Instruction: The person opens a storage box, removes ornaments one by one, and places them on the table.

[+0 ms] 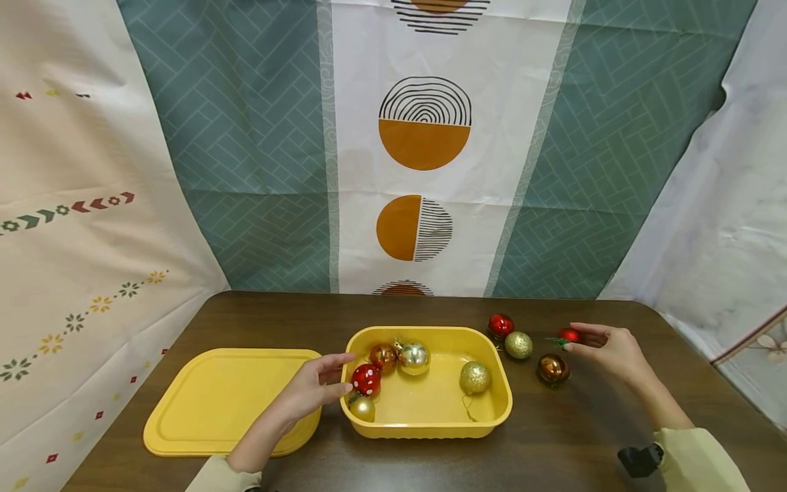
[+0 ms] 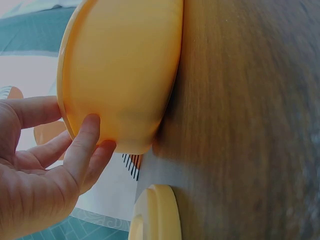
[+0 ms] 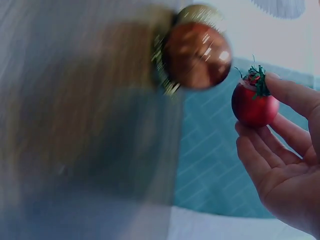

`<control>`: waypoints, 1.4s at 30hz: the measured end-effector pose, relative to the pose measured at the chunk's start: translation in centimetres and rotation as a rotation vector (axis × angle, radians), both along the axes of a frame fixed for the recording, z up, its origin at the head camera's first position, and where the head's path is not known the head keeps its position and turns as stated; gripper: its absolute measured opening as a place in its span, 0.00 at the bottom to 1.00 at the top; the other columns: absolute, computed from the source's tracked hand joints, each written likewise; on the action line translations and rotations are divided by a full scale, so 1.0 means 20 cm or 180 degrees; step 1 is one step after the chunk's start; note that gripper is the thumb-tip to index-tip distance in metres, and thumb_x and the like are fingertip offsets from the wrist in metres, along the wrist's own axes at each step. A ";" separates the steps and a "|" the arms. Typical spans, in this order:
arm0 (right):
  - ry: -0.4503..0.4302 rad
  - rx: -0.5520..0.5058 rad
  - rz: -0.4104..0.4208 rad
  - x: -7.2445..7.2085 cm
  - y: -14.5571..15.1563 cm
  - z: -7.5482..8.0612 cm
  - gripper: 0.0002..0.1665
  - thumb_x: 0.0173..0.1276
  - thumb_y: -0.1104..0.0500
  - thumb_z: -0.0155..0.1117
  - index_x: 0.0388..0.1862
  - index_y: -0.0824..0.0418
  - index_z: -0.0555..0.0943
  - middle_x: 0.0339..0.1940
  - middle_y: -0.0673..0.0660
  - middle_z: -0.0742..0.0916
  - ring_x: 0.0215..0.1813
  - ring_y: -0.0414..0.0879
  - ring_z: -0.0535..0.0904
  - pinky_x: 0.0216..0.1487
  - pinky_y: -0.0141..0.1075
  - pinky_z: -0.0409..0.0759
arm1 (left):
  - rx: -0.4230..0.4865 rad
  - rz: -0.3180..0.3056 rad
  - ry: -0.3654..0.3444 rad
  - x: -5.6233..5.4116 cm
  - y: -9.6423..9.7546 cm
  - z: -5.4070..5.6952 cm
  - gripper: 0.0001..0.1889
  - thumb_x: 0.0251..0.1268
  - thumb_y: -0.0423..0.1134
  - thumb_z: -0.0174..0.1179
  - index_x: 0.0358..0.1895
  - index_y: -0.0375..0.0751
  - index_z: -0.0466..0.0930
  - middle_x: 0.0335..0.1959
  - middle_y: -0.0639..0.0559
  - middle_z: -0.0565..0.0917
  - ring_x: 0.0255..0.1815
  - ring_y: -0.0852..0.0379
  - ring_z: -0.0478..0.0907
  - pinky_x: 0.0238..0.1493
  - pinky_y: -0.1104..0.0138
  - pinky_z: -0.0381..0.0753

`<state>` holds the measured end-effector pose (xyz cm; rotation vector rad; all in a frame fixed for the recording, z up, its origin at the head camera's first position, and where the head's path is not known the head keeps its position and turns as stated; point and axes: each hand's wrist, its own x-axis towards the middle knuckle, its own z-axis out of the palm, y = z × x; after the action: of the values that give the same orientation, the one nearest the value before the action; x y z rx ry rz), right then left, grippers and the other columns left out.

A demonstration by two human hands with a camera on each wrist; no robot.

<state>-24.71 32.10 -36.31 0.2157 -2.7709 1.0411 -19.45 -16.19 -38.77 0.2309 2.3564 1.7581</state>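
Note:
My right hand (image 1: pixel 605 350) pinches a small red Christmas ball (image 1: pixel 569 335) with a green tuft at its top, held above the table to the right. In the right wrist view the red ball (image 3: pixel 254 105) sits between thumb and fingers. At the yellow container's (image 1: pixel 430 430) left side, my left hand (image 1: pixel 313 386) holds the rim, with some fingertips against the outer wall (image 2: pixel 120 75). Inside lie a copper ball (image 1: pixel 383 357), a silvery-gold ball (image 1: pixel 415 359), a white-dotted red ball (image 1: pixel 365 380), a pale gold ball (image 1: pixel 363 409) and a glittery gold ball (image 1: pixel 475 378).
Right of the container are a shiny red ball (image 1: pixel 501 325), a glittery gold ball (image 1: pixel 519 345) and a brown ball (image 1: pixel 553 369). A yellow lid (image 1: pixel 227 396) lies flat to the left on the dark wooden table (image 1: pixel 553 451). Patterned cloths (image 1: pixel 258 137) hang behind.

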 end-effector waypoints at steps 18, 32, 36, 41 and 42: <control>-0.0172 0.0649 -0.0110 -0.06 0.12 -0.10 0.31 0.53 0.52 0.70 0.47 0.76 0.77 0.36 0.69 0.85 0.39 0.60 0.81 0.36 0.48 0.77 | 0.0002 0.0018 -0.0034 0.00 0.00 0.00 0.27 0.56 0.30 0.60 0.61 0.32 0.67 0.58 0.32 0.69 0.56 0.39 0.69 0.46 0.56 0.78; -0.0278 0.0667 -0.0047 -0.08 0.13 -0.13 0.31 0.51 0.53 0.71 0.46 0.76 0.77 0.38 0.71 0.83 0.40 0.60 0.81 0.37 0.48 0.77 | 0.0051 -0.0028 -0.0032 0.01 0.00 0.00 0.27 0.56 0.31 0.60 0.61 0.31 0.67 0.58 0.32 0.69 0.55 0.41 0.70 0.45 0.57 0.78; -0.0252 0.0682 -0.0058 -0.07 0.12 -0.13 0.31 0.50 0.53 0.72 0.45 0.75 0.78 0.37 0.70 0.84 0.39 0.59 0.81 0.38 0.49 0.77 | 0.0054 -0.0035 -0.0029 0.01 0.00 0.01 0.27 0.56 0.31 0.60 0.61 0.30 0.67 0.57 0.31 0.70 0.55 0.40 0.71 0.44 0.56 0.79; -0.0226 0.0708 -0.0081 -0.06 0.12 -0.12 0.32 0.50 0.52 0.71 0.46 0.75 0.78 0.38 0.70 0.84 0.40 0.61 0.80 0.39 0.50 0.76 | 0.0069 -0.0062 -0.0028 0.00 0.00 0.00 0.27 0.56 0.31 0.60 0.61 0.29 0.66 0.57 0.31 0.70 0.54 0.41 0.71 0.44 0.56 0.79; -0.0229 0.0698 -0.0091 -0.06 0.12 -0.11 0.32 0.51 0.51 0.71 0.46 0.75 0.78 0.39 0.70 0.84 0.41 0.61 0.80 0.39 0.49 0.76 | 0.0067 -0.0068 -0.0027 0.00 0.00 0.00 0.27 0.56 0.31 0.60 0.61 0.29 0.66 0.57 0.31 0.70 0.54 0.41 0.71 0.44 0.56 0.79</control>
<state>-25.91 34.51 -38.60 0.1696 -2.9427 0.7513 -19.41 -16.25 -38.72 0.2504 2.3218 1.7715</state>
